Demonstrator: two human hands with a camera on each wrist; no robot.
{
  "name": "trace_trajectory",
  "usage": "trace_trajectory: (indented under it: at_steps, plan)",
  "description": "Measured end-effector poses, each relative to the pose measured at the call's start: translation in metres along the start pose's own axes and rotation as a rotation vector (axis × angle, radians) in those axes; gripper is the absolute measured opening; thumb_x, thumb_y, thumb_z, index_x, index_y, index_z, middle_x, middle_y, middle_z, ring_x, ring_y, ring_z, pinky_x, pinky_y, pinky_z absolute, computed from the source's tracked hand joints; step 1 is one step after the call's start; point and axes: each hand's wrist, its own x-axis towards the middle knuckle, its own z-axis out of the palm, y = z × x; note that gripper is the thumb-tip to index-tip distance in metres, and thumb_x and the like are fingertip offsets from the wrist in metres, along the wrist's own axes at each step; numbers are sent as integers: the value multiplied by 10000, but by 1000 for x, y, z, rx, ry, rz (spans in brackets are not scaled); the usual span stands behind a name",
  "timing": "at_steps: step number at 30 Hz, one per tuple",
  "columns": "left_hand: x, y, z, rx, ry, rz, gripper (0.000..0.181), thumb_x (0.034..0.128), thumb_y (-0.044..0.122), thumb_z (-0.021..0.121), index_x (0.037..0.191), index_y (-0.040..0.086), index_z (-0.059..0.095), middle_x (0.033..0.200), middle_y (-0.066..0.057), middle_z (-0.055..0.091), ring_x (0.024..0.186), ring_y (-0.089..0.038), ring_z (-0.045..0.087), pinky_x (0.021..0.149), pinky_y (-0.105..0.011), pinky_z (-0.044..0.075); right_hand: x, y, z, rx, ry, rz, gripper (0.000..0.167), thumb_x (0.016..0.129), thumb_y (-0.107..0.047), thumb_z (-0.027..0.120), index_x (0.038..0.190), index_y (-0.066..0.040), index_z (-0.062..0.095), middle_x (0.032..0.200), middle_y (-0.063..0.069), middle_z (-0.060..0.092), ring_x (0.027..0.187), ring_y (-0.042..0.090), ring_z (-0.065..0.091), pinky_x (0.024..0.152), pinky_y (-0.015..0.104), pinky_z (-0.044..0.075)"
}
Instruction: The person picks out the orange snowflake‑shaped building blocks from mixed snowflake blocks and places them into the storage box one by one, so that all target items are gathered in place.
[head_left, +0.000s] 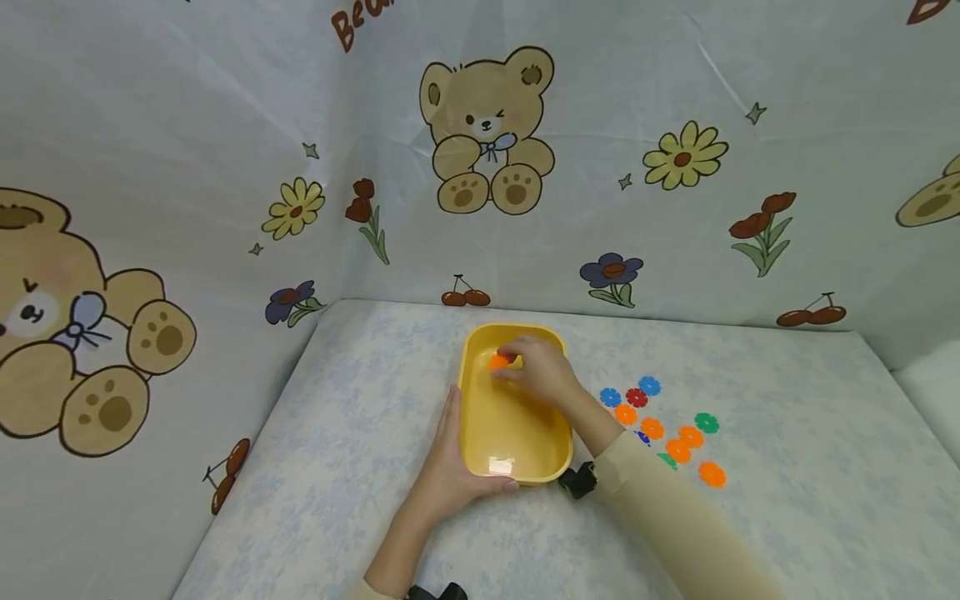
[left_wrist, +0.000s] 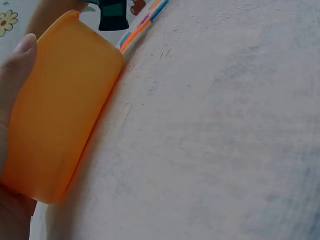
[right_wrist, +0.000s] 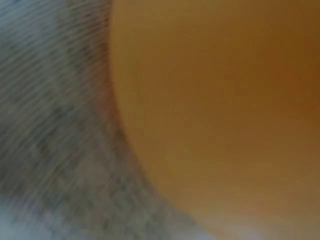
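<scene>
A deep yellow plastic tray (head_left: 517, 425) stands on the table. My left hand (head_left: 447, 467) rests against its near left corner, with straight fingers along the left wall and the thumb along the front wall. In the left wrist view, the tray's outer wall (left_wrist: 70, 105) shows, with the thumb (left_wrist: 17, 75) lying against it. Reaching over the far part of the tray, my right hand (head_left: 542, 369) pinches an orange notched plastic disc (head_left: 498, 361) between thumb and fingers. The right wrist view holds only the blurred tray (right_wrist: 215, 120); that hand is out of its sight.
To the right of the tray lie loose notched discs: several orange ones (head_left: 652, 428), blue ones (head_left: 650, 386), a red one (head_left: 637, 397) and green ones (head_left: 707, 422). A patterned cloth (head_left: 600, 242) hangs behind the pale table (head_left: 337, 433) and along its left side.
</scene>
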Motion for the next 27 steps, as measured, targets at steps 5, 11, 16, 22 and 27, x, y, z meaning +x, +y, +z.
trace_trajectory:
  at_steps: [5,11,16,22,27]
  plan:
    - [-1,-2,0,-75,0,-3,1483,543,452,973,1562,413,-104,1665,104,-19,1535,-185,95,1224,-548,175,5,-2,8,-43,-23,20,348,839,-350,799,1074,-99,742,929,14,659,830,171,581,813,332,531]
    - [-3,-3,0,-160,9,-5,1468,552,359,987,1588,362,-53,1658,123,42,1522,-163,144,1225,-533,167,9,-2,22,-39,-51,52,340,842,-369,794,1048,-104,739,918,17,629,816,178,566,803,333,516]
    - [-2,-6,3,-218,-9,23,1445,566,307,987,1574,409,-42,1661,115,75,1519,-184,188,1216,-530,184,9,2,29,-65,-60,68,325,848,-380,784,1029,-115,732,885,1,597,783,166,539,764,316,489]
    - [-1,-9,4,-247,-16,47,1425,584,295,981,1578,407,-34,1669,96,77,1516,-202,205,1211,-540,184,11,3,30,-81,-67,72,280,887,-365,746,1010,-116,717,861,20,581,770,189,520,721,324,443]
    - [-1,-9,4,-258,-9,58,1422,578,309,983,1565,438,-32,1672,85,83,1521,-200,196,1216,-530,173,13,3,33,-107,-81,59,310,926,-350,700,1104,-96,705,929,42,631,832,203,553,801,355,485]
